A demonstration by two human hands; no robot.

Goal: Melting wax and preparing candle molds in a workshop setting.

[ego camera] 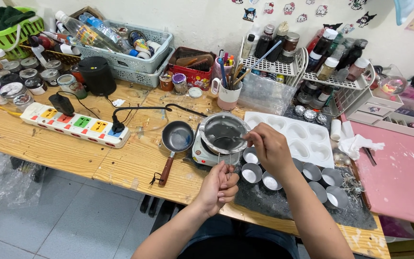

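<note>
Left hand (218, 186) on steel pot (224, 132) handle, right hand (269, 147) with spoon (226, 141) inside

There is bare tabletop (49, 144) at the left of the frame, below the power strip (75, 123). In the middle, the small pan (176, 139), the metal pot (223, 132) and the little tins (329, 177) leave hardly any gaps. Jars (20, 79) and baskets (130, 52) block the top.

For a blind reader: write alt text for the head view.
A person's left hand grips the wire handle of a round metal melting pot on a small white hotplate, while the right hand stirs inside it with a thin tool, on a cluttered wooden table beside small round metal cups.
</note>
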